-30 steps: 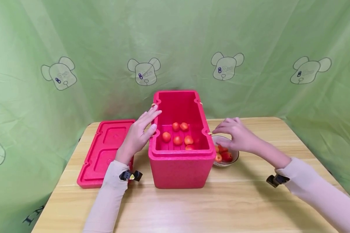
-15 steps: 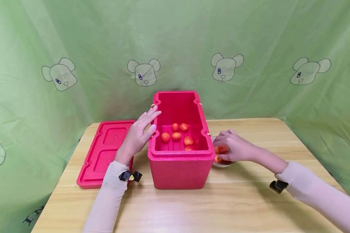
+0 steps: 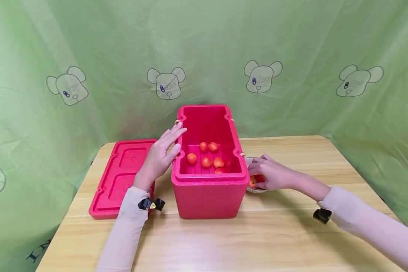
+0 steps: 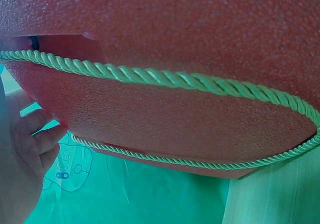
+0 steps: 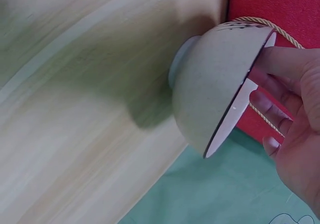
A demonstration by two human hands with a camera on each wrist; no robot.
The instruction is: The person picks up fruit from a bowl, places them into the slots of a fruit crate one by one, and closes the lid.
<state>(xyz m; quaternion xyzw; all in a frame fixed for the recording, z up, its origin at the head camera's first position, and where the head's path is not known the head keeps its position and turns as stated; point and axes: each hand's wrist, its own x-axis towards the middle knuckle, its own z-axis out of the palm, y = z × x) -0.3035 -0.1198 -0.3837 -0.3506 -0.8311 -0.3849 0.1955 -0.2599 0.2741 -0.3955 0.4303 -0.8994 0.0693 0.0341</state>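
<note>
A tall red foam box (image 3: 209, 200) stands uncovered at the table's middle, with several small orange-red fruits (image 3: 191, 159) on its floor. My left hand (image 3: 158, 158) rests along its left rim, fingers extended. To the box's right, a white bowl (image 3: 257, 191) with a dark rim holds more of these fruits, red to orange. My right hand (image 3: 275, 174) reaches down into it, thumb and fingers over the fruits. In the right wrist view, the bowl (image 5: 215, 84) hides those fingertips, so I cannot tell whether they grip a fruit.
The red lid (image 3: 122, 177) lies flat left of the box. A twisted cord (image 4: 150, 77) runs along the box's side. The wooden table (image 3: 258, 241) ends at a green curtain (image 3: 210, 45) with mouse-head drawings.
My right hand has come down from above the bowl's rim into it, among the fruits. A fruit in the box has rocked slightly. My left hand stays on the box.
</note>
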